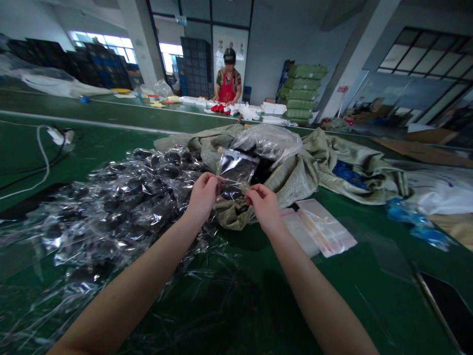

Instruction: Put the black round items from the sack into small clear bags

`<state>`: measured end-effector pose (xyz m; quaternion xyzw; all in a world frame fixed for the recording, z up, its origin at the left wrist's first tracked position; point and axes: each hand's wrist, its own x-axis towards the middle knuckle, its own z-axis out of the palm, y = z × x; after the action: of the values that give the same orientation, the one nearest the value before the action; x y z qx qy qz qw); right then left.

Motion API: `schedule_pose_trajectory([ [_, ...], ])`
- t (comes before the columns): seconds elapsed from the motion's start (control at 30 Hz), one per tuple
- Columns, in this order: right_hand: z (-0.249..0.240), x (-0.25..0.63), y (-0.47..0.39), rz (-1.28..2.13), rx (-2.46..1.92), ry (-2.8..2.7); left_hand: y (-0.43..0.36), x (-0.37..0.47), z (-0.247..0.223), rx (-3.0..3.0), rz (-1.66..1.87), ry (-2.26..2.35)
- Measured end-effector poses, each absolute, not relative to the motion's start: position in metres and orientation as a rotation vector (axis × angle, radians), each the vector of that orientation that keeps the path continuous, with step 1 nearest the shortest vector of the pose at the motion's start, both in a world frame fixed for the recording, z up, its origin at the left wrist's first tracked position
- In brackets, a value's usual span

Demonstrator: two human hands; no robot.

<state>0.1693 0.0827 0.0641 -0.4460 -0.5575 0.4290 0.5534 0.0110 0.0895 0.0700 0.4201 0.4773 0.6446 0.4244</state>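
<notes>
A small clear plastic bag [237, 167] with something dark inside is stretched between my hands. My left hand [205, 191] pinches its lower left side, fingers closed. On the lower right side, the fingertips of my right hand [263, 201] are pressed together on the bag. A large heap of dark items in clear wrappers [148, 197] spreads to the left of my hands. Behind the held bag lies an open woven sack [295, 177] with clear plastic [271, 140] on top. Flat clear bags with reddish strips [321, 229] lie right of my right hand.
A phone [445, 308] rests at the lower right of the green table [236, 286]. Blue wrapped items [421, 227] and a white sack [443, 192] are at the right. White and black cables [44, 158] lie left. Across the table stands a person in a red apron [227, 91].
</notes>
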Motion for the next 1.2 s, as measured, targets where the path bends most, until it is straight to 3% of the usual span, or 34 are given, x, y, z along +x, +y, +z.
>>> schedule_pose_trajectory([
  [0.6, 0.072, 0.172, 0.08, 1.469, -1.067, -1.191, 0.089, 0.01, 0.065, 1.231, 1.679, 1.432],
  [0.97, 0.073, 0.175, 0.079, 1.059, -1.119, -1.34, 0.09, 0.008, 0.064, 1.302, 1.706, 1.446],
  [1.2, 0.068, 0.179, 0.087, 0.837, -1.111, -1.157, 0.086, 0.012, 0.064, 1.465, 1.67, 1.387],
])
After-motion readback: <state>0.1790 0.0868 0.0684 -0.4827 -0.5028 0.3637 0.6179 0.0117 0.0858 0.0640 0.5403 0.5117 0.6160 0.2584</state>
